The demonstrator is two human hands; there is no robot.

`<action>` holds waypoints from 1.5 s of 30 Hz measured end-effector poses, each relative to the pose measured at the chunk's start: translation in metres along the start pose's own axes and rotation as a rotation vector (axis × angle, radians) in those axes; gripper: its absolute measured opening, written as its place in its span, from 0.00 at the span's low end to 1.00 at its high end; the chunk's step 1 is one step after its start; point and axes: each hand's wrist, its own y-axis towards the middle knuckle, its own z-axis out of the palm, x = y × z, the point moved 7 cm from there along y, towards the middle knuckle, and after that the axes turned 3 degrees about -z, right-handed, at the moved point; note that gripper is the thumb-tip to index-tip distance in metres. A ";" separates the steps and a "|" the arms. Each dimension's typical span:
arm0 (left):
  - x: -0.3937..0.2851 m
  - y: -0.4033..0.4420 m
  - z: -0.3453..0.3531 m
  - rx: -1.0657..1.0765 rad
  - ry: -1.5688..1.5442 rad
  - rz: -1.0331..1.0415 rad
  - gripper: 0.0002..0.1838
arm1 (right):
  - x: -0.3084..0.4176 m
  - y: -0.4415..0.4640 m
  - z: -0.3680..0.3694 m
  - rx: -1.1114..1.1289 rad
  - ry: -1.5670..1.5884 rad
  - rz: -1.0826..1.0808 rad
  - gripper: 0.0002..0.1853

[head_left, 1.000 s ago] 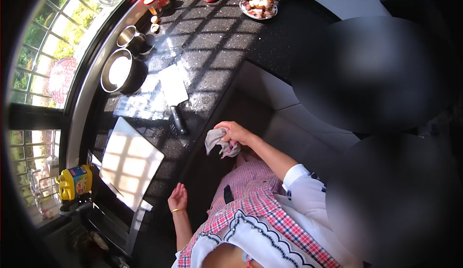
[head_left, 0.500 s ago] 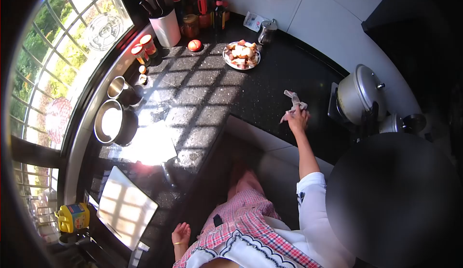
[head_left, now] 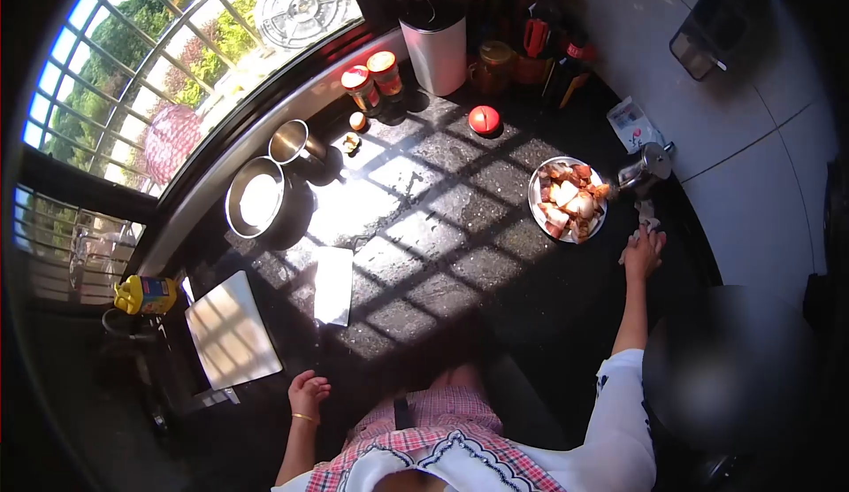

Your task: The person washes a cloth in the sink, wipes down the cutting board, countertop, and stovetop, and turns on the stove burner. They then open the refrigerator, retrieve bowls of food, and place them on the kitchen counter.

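While the right hand clasps a crumpled pale cloth on the black speckled stone counter, the left hand hangs apart. Its fingers curl loosely.

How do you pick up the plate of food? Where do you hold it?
Probably by the rim of the plate, coming from the left. Pieces of food heap up in the middle, leaving the edge to hold, and the metal jug and right hand crowd the right.
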 end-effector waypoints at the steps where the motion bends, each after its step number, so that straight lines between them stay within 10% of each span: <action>1: -0.008 0.010 0.001 -0.009 0.013 0.082 0.18 | 0.014 -0.026 -0.007 0.001 -0.006 -0.044 0.22; 5: -0.022 0.053 -0.003 -0.116 0.168 0.310 0.20 | 0.093 -0.174 -0.024 0.020 0.190 -0.314 0.22; 8: -0.055 0.046 0.029 -0.290 0.846 0.560 0.26 | 0.180 -0.238 -0.025 0.170 0.327 -0.642 0.21; 18: -0.071 0.062 0.085 -0.268 1.200 0.686 0.26 | 0.491 -0.023 0.050 -0.041 0.604 -0.940 0.14; 31: -0.078 -0.011 0.007 -0.420 0.441 0.621 0.18 | 0.559 -0.343 -0.035 0.111 0.933 -1.515 0.14; 36: -0.103 0.010 0.007 -0.466 0.384 0.611 0.18 | 0.539 -0.469 -0.025 0.439 0.544 -2.017 0.14; 40: -0.120 0.054 0.049 -0.270 0.360 0.749 0.20 | 0.478 -0.389 -0.049 0.333 1.112 -1.645 0.17; 45: -0.150 0.090 0.132 -0.229 0.637 0.879 0.22 | 0.382 -0.270 -0.038 0.164 0.595 -1.347 0.13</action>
